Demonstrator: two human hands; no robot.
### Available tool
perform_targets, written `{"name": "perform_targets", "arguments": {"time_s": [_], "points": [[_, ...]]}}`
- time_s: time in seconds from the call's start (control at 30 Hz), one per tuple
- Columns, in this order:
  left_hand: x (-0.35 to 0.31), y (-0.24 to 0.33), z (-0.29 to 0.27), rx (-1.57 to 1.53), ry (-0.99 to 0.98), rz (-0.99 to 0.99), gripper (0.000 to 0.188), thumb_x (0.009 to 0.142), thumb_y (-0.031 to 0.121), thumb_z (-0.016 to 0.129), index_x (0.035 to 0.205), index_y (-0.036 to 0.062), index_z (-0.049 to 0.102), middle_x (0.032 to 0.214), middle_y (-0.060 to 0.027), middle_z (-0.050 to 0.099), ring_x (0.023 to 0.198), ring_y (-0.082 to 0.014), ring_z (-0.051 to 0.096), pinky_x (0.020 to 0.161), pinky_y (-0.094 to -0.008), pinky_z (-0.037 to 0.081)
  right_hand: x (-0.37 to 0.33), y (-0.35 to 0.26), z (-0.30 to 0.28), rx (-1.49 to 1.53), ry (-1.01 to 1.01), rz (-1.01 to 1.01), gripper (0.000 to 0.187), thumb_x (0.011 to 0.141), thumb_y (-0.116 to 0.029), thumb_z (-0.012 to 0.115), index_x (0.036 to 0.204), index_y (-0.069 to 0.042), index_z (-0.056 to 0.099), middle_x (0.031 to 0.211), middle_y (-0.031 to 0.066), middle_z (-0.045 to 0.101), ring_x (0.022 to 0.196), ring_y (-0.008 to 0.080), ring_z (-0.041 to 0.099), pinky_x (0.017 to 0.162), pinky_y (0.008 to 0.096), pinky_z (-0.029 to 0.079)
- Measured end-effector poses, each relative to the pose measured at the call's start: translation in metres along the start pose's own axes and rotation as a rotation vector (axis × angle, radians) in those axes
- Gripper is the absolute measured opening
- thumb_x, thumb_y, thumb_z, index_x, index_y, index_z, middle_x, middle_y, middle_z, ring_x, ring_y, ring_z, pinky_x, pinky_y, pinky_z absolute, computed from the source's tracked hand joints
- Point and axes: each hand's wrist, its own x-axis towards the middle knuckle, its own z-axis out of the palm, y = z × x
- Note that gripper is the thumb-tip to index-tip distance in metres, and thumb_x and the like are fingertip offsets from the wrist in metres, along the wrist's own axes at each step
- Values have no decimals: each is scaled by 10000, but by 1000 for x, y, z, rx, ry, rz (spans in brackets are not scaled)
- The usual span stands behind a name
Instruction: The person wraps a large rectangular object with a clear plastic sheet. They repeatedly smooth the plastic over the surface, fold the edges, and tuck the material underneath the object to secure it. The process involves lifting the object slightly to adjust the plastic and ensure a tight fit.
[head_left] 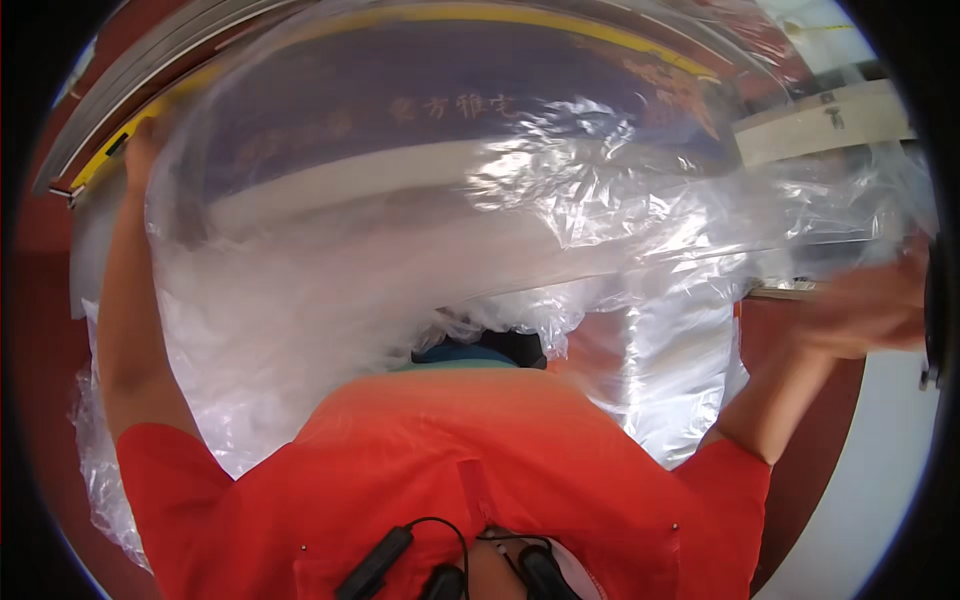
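A large sheet of clear plastic film [300, 280] spreads in front of me over a long panel with a dark blue printed band [400, 90] and a yellow edge. The film is crumpled and shiny toward the right and bunches up near my waist. At the far left, my left hand [146, 145] is closed on the film's edge, beside the yellow strip; its fingers are partly hidden. My right hand [870, 305] is out at the far right, just below the film's right end. Motion smears its fingers, so whether it grips the film is unclear.
Long metal rails [110, 110] run along the upper left. A pale strip [825, 125] lies across the upper right. The floor [800, 420] is red, with a light grey surface [860, 450] at the lower right. More film trails down at the lower left.
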Motion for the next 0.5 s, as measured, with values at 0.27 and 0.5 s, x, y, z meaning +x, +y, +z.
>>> {"name": "perform_targets", "arguments": {"time_s": [0.27, 0.5], "points": [[-68, -165, -21, 251, -267, -276, 330, 859, 246, 328, 1066, 40, 481, 1074, -180, 491, 972, -299, 481, 824, -371, 376, -139, 229, 89, -754, -776, 417, 518, 839, -412, 372, 1225, -71, 325, 1164, 193, 415, 1073, 377, 368, 906, 423, 281], [-86, -179, -51, 447, -219, -411, 429, 869, 363, 285, 1015, 13, 485, 1000, -200, 514, 917, -359, 481, 768, -400, 391, -138, 249, 129, -569, -557, 203, 517, 839, -423, 369, 1175, -31, 398, 1164, 188, 416, 1071, 323, 404, 898, 375, 318]]}}
